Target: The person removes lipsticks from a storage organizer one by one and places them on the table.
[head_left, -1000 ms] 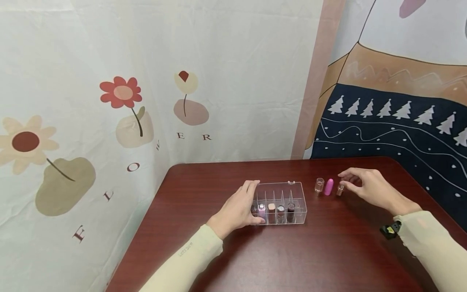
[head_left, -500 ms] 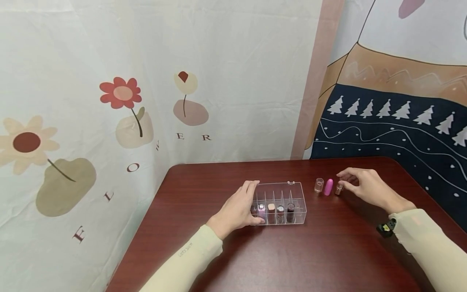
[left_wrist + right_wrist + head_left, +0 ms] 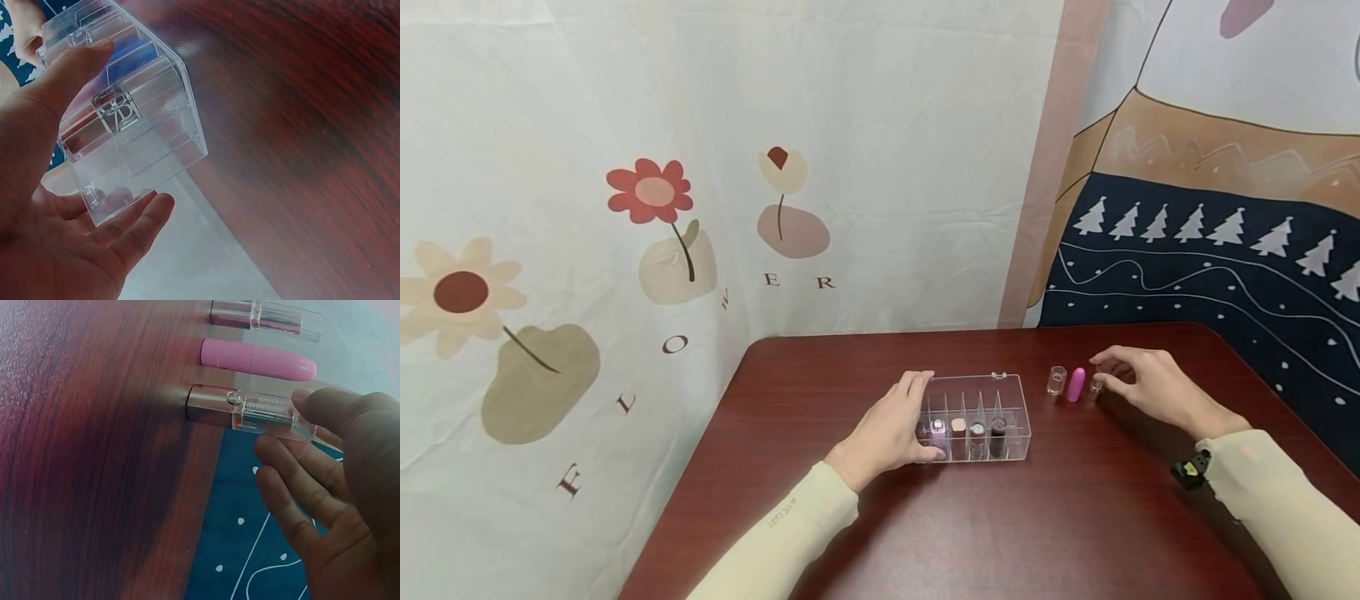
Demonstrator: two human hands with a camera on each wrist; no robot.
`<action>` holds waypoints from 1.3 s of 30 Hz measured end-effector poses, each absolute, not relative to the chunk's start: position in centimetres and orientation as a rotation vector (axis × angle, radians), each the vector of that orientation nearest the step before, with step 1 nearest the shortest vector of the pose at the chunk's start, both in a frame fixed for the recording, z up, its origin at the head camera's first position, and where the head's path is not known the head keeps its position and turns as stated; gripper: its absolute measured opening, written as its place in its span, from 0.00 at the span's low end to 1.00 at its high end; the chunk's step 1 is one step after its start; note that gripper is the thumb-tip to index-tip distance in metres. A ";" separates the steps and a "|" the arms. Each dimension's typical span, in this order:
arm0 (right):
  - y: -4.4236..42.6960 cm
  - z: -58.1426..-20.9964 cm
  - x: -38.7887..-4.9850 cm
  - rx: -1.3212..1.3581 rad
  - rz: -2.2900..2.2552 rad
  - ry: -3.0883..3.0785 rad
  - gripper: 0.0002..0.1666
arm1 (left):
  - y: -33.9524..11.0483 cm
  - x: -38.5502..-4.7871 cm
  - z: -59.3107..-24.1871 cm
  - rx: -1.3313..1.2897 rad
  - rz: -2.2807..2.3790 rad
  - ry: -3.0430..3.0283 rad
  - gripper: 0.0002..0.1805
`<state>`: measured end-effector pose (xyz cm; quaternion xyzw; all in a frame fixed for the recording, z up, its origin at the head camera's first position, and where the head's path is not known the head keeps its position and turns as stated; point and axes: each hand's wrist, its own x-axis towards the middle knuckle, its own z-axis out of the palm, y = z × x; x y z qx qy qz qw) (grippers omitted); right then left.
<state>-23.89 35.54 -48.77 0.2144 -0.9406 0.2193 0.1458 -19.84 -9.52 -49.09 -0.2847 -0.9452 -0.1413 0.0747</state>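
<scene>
My left hand grips the left end of a clear plastic organizer box, thumb in front and fingers behind, as the left wrist view also shows. Several lipstick tubes stand in its front compartments, among them a lilac one and a dark one. At the right, my right hand pinches the clear cap of a lipstick with a rose-gold base. That tube stands upright on the table. Just left of it is a pink bullet-shaped lipstick, then another clear-capped lipstick.
Everything rests on a dark red wooden table with rounded far corners. A pale curtain with printed flowers hangs behind it, and a dark blue tree-print cloth at the right. The box's back row of dividers shows no tubes.
My right hand has shifted slightly left, with the clear-capped lipstick coming a little closer to the pink one. The left hand and the box have stayed in place.
</scene>
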 end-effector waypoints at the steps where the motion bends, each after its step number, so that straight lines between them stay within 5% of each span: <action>1: 35.5 -48.7 -23.8 0.611 0.633 -2.719 0.18 | -9.5 -19.8 -49.1 -0.852 -0.429 -2.837 0.72; 21: 36.4 -49.4 -23.3 0.601 0.674 -2.582 0.30 | -9.5 -19.9 -48.9 -0.840 -0.441 -2.861 0.72; 39: 31.4 -46.1 -19.6 0.609 0.549 -2.563 0.34 | -9.4 -19.7 -49.0 -0.848 -0.433 -2.852 0.72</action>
